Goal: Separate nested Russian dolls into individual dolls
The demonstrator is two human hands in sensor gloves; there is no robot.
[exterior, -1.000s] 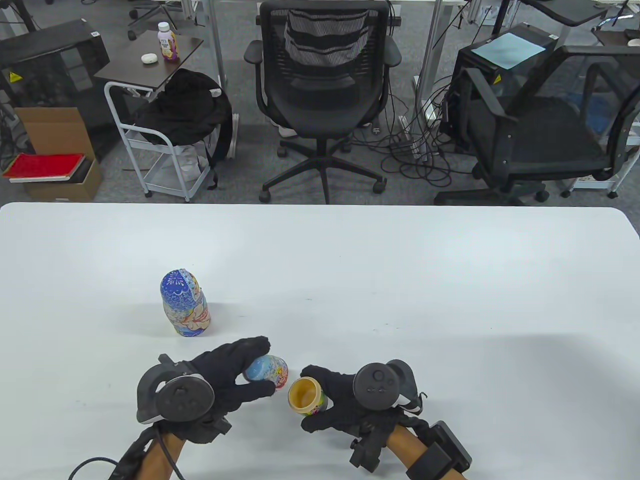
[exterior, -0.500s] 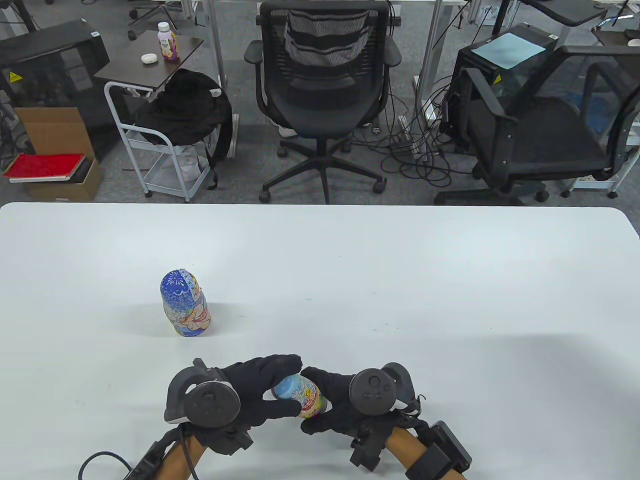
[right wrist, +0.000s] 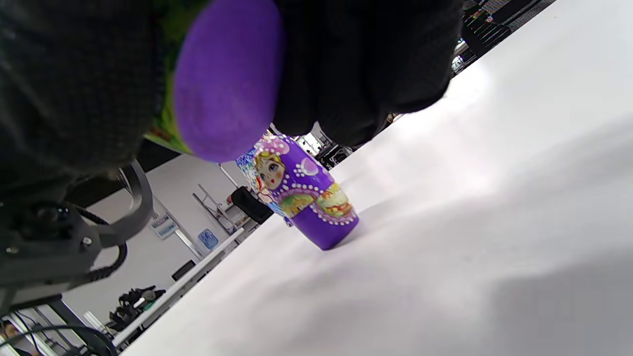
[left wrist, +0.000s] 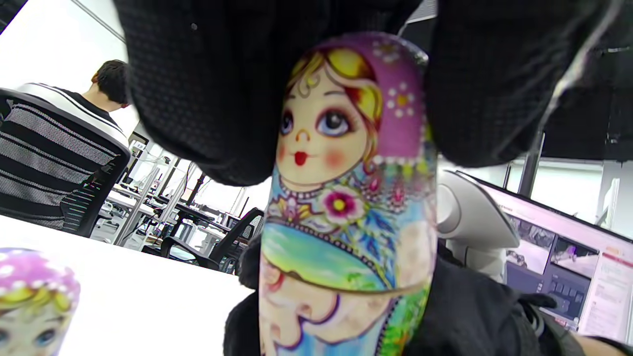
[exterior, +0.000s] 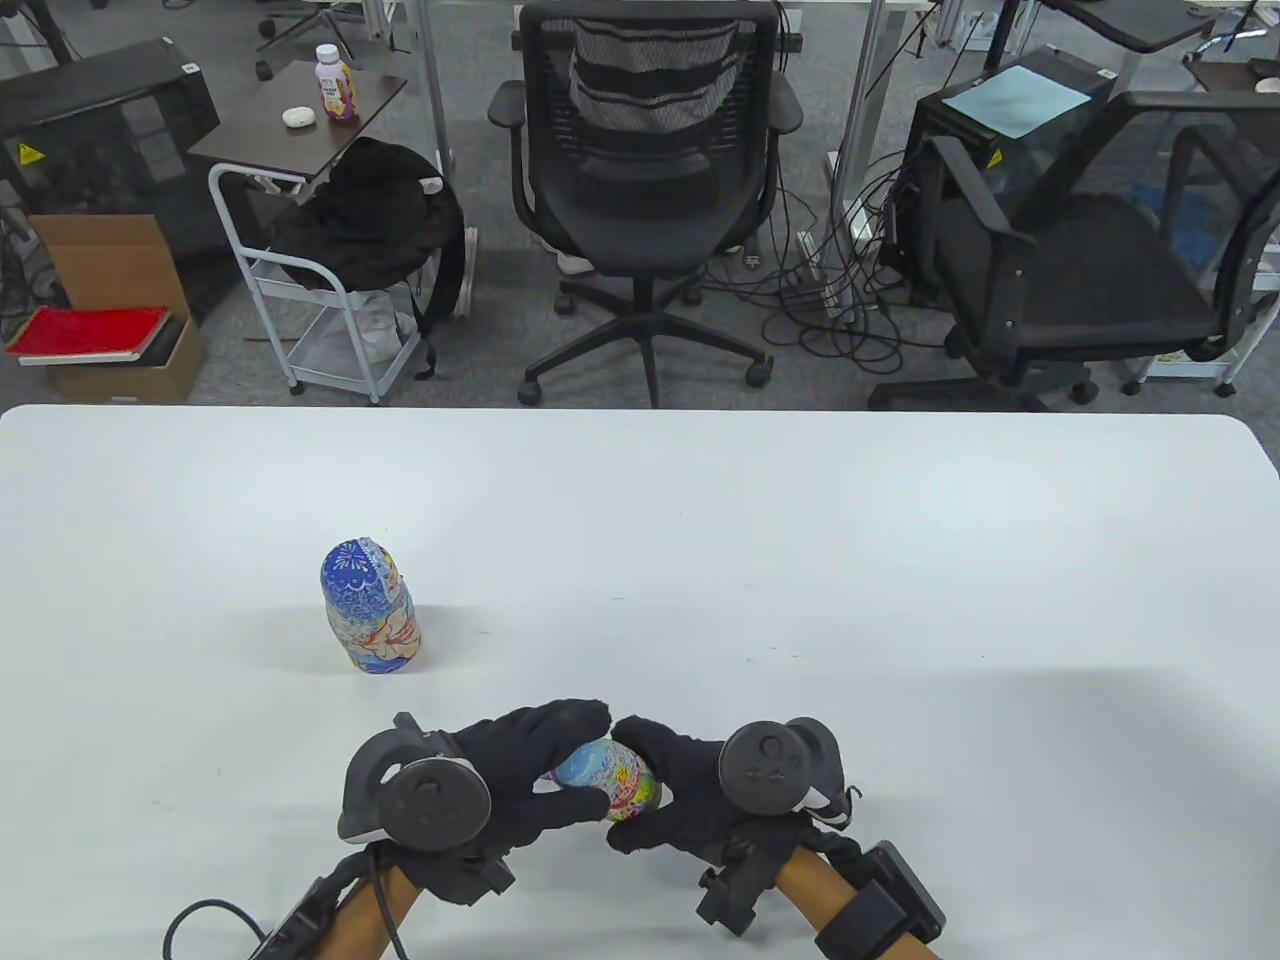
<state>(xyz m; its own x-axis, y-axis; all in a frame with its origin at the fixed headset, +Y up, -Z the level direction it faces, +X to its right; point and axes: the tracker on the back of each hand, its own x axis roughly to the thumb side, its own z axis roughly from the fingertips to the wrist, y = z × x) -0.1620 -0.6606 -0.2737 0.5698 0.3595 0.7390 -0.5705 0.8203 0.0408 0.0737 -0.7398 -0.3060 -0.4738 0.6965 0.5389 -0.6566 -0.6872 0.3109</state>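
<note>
1. Both hands grip one small nesting doll [exterior: 608, 780] between them, just above the white surface [exterior: 800, 560]: left hand [exterior: 520, 775] on its head end, right hand [exterior: 680, 800] on its base.
2. A bigger doll [exterior: 370, 620] stands upright nearby, behind the left hand, not touching anything.
3. Office chair [exterior: 645, 180] sits beyond the far edge.

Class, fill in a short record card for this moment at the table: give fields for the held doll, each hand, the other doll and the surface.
held doll: small doll, halves together, seam visible, lifted off the table
left hand: left hand grips its head end
right hand: right hand grips its base end
other doll: larger doll, upright, untouched
surface: white table
</note>
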